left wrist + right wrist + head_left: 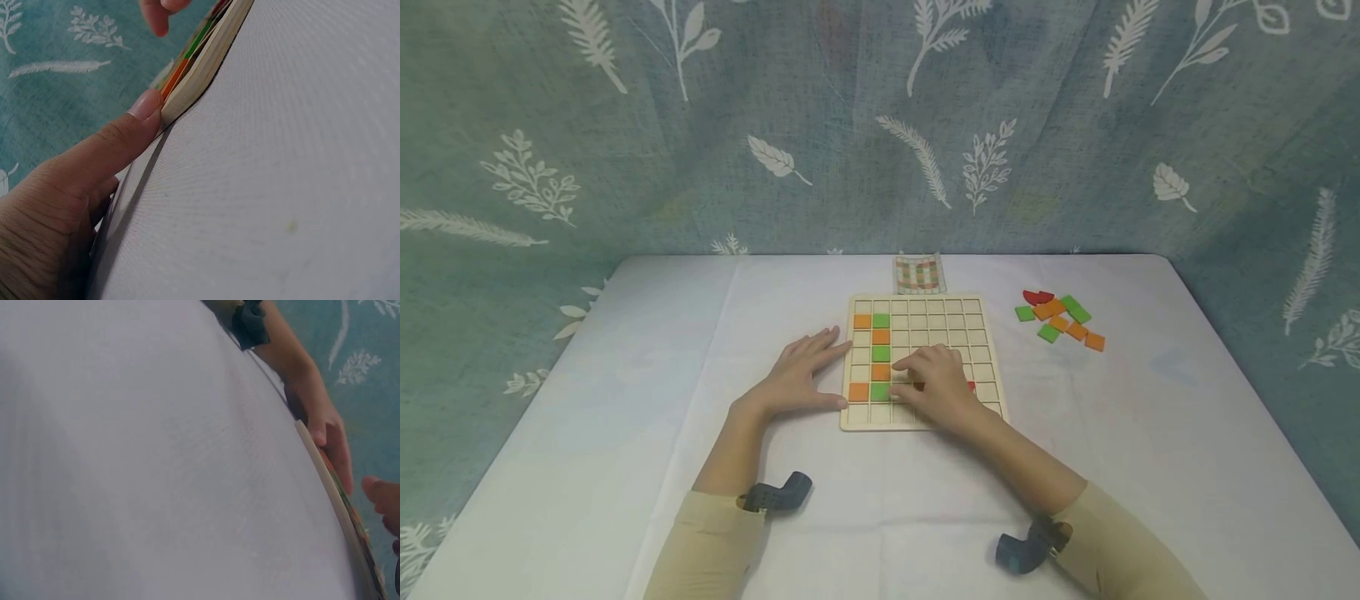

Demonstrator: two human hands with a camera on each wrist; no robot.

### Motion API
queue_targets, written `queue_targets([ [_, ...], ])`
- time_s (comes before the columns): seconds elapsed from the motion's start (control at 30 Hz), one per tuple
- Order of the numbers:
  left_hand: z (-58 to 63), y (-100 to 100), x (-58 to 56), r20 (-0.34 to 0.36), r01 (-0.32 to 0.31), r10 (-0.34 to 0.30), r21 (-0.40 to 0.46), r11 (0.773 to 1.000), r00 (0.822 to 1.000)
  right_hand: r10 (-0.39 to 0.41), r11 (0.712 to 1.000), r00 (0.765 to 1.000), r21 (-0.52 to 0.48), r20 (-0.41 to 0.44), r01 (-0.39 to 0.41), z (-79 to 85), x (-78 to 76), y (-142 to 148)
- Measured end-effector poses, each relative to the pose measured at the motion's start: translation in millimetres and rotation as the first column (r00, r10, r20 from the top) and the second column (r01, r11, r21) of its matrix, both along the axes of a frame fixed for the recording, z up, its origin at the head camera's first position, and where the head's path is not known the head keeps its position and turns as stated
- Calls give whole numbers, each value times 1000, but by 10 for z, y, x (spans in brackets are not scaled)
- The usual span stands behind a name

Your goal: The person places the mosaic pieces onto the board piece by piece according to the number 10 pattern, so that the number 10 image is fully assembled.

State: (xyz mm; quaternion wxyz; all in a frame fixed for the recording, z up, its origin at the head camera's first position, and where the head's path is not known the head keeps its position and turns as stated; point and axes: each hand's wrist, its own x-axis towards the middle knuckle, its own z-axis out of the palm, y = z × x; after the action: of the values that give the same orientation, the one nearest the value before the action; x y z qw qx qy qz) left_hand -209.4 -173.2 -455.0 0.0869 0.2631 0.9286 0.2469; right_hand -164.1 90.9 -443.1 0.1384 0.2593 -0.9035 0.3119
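Wooden grid board (937, 321) lies at the centre of the head view, on the white-covered bench (820, 542). Orange and green square tiles fill some of its cells toward the left side, among them a green tile (879, 392) near the lower left; a red piece (972, 387) shows beyond the right hand (942, 387).

The likeliest mishap is a tile being knocked out of its cell, since the right hand's fingertips come right beside the filled column and its palm covers neighbouring cells. The board could also skid on the cloth if the steadying touch slackens during a push. Loose orange tiles (1059, 324), heaped with others at upper right, might slip apart when one is drawn out.

The left hand (796, 379) is spread, its thumb against the board's lower-left corner and a fingertip at the left edge, gripping nothing. The right hand curves over the board, thumb and forefinger parted, no tile visible between them; what lies under its palm is hidden.
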Motion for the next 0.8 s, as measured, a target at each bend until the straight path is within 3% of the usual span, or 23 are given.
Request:
queue_targets([
  [0.4,-7,4,0,0,-19,19,-7,1000,1000,-124,992,986,-1,110,125,137,-40,235],
  [0.8,-26,-8,12,-1,-14,14,0,1000,1000,-194,980,977,-32,90,197,141,-69,591],
])
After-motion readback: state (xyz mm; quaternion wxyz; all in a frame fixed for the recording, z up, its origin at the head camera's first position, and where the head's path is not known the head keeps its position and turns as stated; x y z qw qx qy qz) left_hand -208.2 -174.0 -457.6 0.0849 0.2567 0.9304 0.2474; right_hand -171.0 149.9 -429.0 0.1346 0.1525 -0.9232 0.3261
